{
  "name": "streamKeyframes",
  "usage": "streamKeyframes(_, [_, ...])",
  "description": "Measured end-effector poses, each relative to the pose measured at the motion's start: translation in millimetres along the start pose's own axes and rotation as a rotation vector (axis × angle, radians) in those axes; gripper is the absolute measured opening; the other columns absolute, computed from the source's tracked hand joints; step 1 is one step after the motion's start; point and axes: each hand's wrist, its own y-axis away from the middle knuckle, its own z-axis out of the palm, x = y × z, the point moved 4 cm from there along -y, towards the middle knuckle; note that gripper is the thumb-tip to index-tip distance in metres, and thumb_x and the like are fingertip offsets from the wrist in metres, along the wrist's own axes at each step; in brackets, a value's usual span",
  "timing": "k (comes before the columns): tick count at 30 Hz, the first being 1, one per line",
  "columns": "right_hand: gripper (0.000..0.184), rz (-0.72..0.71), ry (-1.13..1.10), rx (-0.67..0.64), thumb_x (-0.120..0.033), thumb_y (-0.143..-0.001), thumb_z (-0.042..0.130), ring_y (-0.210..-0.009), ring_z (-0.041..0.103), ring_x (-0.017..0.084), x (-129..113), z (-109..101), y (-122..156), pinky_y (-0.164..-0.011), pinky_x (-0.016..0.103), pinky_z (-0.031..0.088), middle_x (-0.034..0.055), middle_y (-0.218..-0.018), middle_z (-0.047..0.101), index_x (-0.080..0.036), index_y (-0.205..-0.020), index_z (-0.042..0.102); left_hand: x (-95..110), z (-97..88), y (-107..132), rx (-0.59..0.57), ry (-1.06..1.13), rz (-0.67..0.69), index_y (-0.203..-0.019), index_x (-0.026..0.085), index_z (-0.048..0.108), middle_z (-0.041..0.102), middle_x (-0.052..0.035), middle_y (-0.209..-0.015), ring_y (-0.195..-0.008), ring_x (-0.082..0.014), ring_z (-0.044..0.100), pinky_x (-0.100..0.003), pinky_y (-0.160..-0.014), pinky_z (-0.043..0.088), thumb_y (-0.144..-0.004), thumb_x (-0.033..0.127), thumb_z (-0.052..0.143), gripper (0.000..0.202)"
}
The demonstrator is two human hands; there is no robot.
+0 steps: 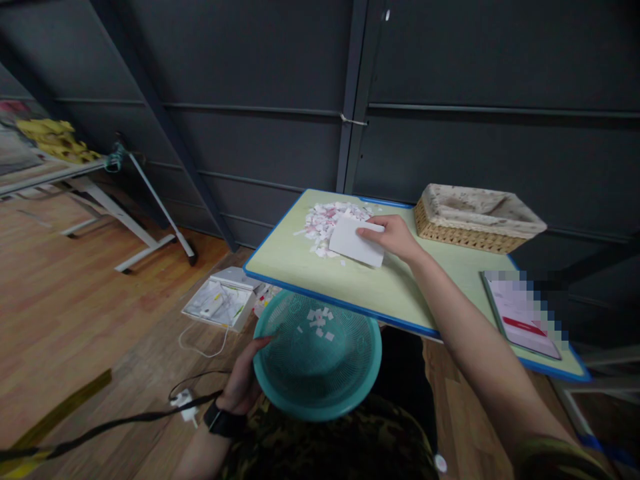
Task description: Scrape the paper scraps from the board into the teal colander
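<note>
Reaching right arm: stretches nearly straight across the table (350, 280), forearm bare, wrist turned slightly inward.
Right hand (395, 237): holds the card (353, 243) by its upper right edge, palm down, fingers pressed together on top, thumb out of sight.
Card: white, smooth, stiff-looking, rectangular; sits on the tabletop toward the far edge, left side touching the scraps (327, 220).
Scraps: small cut bits of white and pink paper, heaped loosely in a flat pile near the table's far left corner.
Left arm: bent, low, below the table's near edge, black watch (223, 420) on the wrist.
Left hand (245, 380): grips the bowl (320, 408) at its left rim, fingers curled over the edge.
Bowl: round, teal plastic, fine mesh walls; hangs just under the table's near edge, a few white paper bits inside.
Table: pale green top, blue rim, rounded corners.
Basket (475, 217): woven wicker, cloth-lined, rectangular, far right on the table, well apart from the card.
Floor (75, 313): wooden boards, warm brown.
</note>
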Motion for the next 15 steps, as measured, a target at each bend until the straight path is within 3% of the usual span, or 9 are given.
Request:
streamKeyframes(7, [0.032,-0.035,0.025,-0.063,-0.045,-0.075,0.065,-0.075,0.063,0.021,-3.8,5.4,1.7,-0.066,0.030,0.041,0.0066,-0.081,0.074,-0.015,-0.080,0.075,1.2,1.7,1.8,0.006,-0.006,-0.013,-0.087,0.011,0.075,0.081,-0.0090,-0.081,-0.073,-0.0226,0.075,-0.033,-0.077,0.058,-0.082,0.019,0.063,0.015])
streamKeyframes(12, [0.030,0.014,0.091,0.030,-0.043,-0.073,0.066,-0.074,0.063,0.022,-0.3,-8.8,-2.0,-0.065,0.030,0.041,0.0077,-0.079,0.073,-0.015,-0.077,0.075,-0.4,-1.6,-0.6,0.001,-0.010,-0.005,-0.086,0.012,0.075,0.080,-0.0073,-0.077,-0.068,-0.0218,0.074,-0.033,-0.073,0.058,-0.080,0.021,0.066,0.014])
streamKeyframes(15, [0.034,0.027,0.036,0.038,-0.046,-0.074,0.066,-0.075,0.064,0.022,1.3,-4.3,-1.5,-0.064,0.030,0.042,0.0080,-0.082,0.074,-0.014,-0.080,0.075,-0.9,-2.1,-1.6,-0.001,-0.008,0.002,-0.087,0.012,0.075,0.081,-0.0083,-0.081,-0.072,-0.0231,0.074,-0.034,-0.079,0.057,-0.078,0.021,0.068,0.015])
